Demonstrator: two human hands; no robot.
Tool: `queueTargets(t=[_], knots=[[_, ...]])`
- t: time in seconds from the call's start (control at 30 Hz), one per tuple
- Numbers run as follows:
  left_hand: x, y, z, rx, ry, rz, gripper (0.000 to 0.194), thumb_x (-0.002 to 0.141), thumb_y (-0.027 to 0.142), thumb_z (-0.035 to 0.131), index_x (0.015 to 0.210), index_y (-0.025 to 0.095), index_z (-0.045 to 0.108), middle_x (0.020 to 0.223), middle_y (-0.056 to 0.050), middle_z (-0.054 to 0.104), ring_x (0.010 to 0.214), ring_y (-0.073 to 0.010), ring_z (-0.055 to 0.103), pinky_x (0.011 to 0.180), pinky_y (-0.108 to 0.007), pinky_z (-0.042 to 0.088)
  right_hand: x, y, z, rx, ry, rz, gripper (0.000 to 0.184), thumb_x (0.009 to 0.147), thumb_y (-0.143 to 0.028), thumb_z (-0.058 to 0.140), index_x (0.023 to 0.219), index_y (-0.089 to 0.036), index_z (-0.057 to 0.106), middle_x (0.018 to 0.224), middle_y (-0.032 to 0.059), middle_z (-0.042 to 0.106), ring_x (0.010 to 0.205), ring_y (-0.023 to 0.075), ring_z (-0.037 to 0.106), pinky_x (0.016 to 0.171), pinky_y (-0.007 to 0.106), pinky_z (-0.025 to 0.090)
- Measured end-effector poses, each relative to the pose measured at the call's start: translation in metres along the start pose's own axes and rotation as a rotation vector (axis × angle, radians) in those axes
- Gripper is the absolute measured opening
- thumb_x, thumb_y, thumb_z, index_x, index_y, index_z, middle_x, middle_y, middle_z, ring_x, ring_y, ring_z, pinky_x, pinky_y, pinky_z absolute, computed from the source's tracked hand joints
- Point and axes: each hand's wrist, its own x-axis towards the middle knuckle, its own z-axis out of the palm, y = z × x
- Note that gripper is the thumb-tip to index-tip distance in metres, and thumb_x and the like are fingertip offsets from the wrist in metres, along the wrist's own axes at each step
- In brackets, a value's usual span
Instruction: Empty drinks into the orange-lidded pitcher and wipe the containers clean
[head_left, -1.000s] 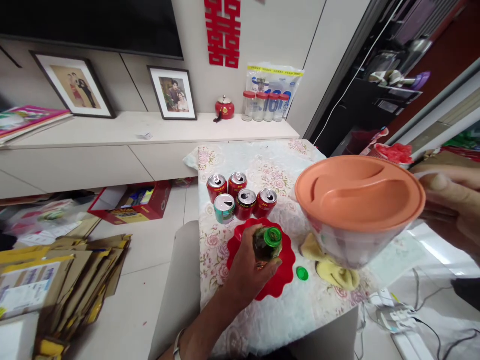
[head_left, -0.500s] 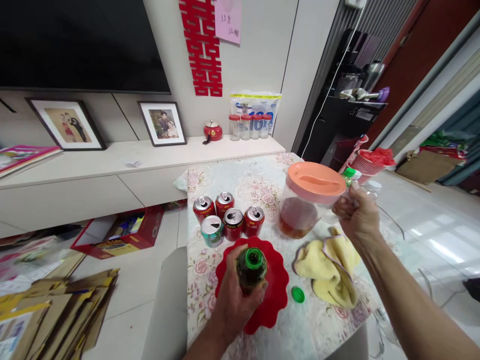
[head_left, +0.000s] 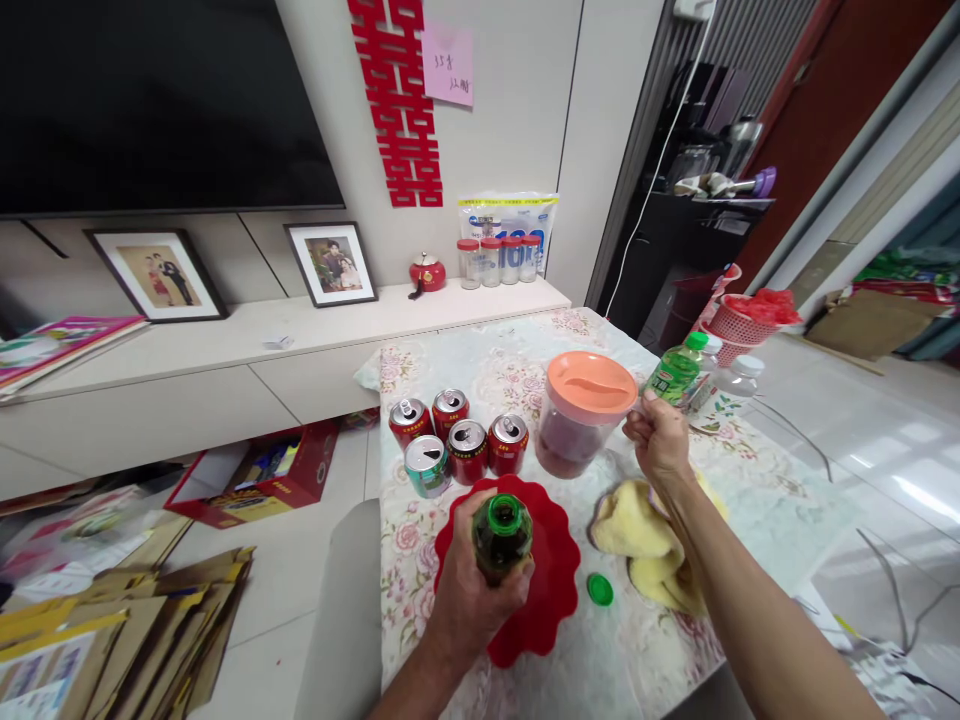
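My left hand (head_left: 480, 585) is closed around a dark green bottle (head_left: 502, 535) whose mouth is uncapped. The bottle stands upright over a red scalloped plate (head_left: 551, 600). A loose green cap (head_left: 600, 589) lies right of the plate. My right hand (head_left: 660, 435) grips the handle side of a clear plastic pitcher (head_left: 574, 440) with an orange lid and brownish liquid low inside. Whether the pitcher's base touches the table I cannot tell. Beneath my right forearm lies a yellow cloth (head_left: 645, 540). Several opened drink cans (head_left: 466, 450) are grouped behind the plate.
A full green-capped bottle (head_left: 677, 368) and a clear bottle with a white cap (head_left: 731, 390) stand right of the pitcher. Floral cloth covers the table (head_left: 517, 365). Behind it is a white cabinet (head_left: 337, 325) with jars (head_left: 491, 262). Cardboard (head_left: 150, 640) lies on the floor at left.
The pitcher has moved left and slightly down in my right hand, so the bottles behind it show more. My left hand keeps the bottle over the plate. The view has shifted a little.
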Motion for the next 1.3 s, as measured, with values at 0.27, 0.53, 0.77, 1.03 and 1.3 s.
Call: queueTargets(t=[0.27, 0.53, 0.77, 1.03, 1.3], knots=[[0.004, 0.007, 0.006, -0.071, 0.062, -0.032, 0.061, 0.075, 0.035, 0.076, 0.127, 0.024, 0.047, 0.103, -0.001, 0.071, 0.088, -0.0226, 0.073, 0.084, -0.041, 0.064, -0.027, -0.05, -0.019, -0.531, 0.012, -0.228, 0.036, 0.096, -0.054, 0.074, 0.095, -0.018, 0.072, 0.094, 0.0035, 0.068, 0.09, 0.0194, 0.064, 0.083, 0.036, 0.055], [0.005, 0.014, 0.004, -0.07, 0.006, -0.03, 0.06, 0.077, 0.035, 0.077, 0.127, 0.024, 0.045, 0.11, -0.002, 0.068, 0.095, -0.0223, 0.072, 0.091, -0.042, 0.062, -0.166, -0.071, -0.031, -0.789, -0.375, -0.253, 0.023, 0.095, -0.047, 0.065, 0.087, -0.028, 0.074, 0.078, 0.0008, 0.071, 0.069, 0.02, 0.068, 0.066, 0.032, 0.055], [0.004, 0.01, 0.003, -0.094, -0.01, -0.015, 0.059, 0.08, 0.037, 0.078, 0.126, 0.025, 0.045, 0.105, -0.001, 0.066, 0.09, -0.0199, 0.067, 0.086, -0.041, 0.061, -0.213, -0.005, -0.044, -0.922, -0.433, -0.128, 0.037, 0.092, -0.045, 0.065, 0.122, -0.025, 0.076, 0.115, 0.0112, 0.074, 0.092, 0.0297, 0.077, 0.078, 0.043, 0.064], [0.003, 0.008, 0.006, -0.043, 0.029, -0.055, 0.062, 0.075, 0.034, 0.076, 0.128, 0.025, 0.045, 0.109, -0.002, 0.066, 0.095, -0.0223, 0.067, 0.088, -0.041, 0.058, -0.205, 0.011, -0.049, -0.815, -0.407, -0.052, 0.036, 0.091, -0.05, 0.064, 0.107, -0.021, 0.079, 0.107, 0.0139, 0.07, 0.087, 0.0312, 0.07, 0.079, 0.048, 0.057], [0.004, 0.005, 0.005, -0.07, 0.0, -0.025, 0.064, 0.075, 0.035, 0.076, 0.129, 0.025, 0.043, 0.113, -0.004, 0.066, 0.099, -0.0242, 0.068, 0.092, -0.043, 0.057, -0.198, -0.029, -0.032, -0.266, -0.408, 0.197, 0.044, 0.096, -0.057, 0.071, 0.122, -0.022, 0.075, 0.094, 0.0072, 0.073, 0.068, 0.0184, 0.063, 0.061, 0.034, 0.056]])
